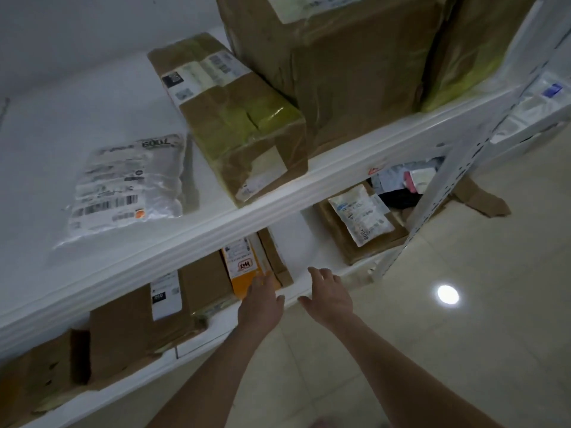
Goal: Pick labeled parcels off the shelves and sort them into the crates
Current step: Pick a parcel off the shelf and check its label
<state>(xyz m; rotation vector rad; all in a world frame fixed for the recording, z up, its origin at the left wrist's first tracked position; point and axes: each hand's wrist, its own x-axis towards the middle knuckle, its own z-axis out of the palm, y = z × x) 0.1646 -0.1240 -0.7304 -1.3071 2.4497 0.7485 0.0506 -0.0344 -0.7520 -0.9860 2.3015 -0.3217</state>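
An orange labelled parcel (244, 267) lies on the lower shelf (309, 257) between brown cardboard parcels. My left hand (261, 299) reaches to its near end, fingers touching it but not closed around it. My right hand (329, 295) hovers open just to the right, over a bare stretch of the lower shelf's front edge. On the upper shelf (262, 205) rest a white plastic mailer (126, 186) marked 7008, a taped brown box (234, 118) and a large brown box (346, 63).
A brown box (129, 329) with a white label lies left on the lower shelf. Further right a white mailer (360, 213) sits on a flat brown parcel. A white perforated upright (445, 186) stands at the right. Pale tiled floor (463, 335) lies below.
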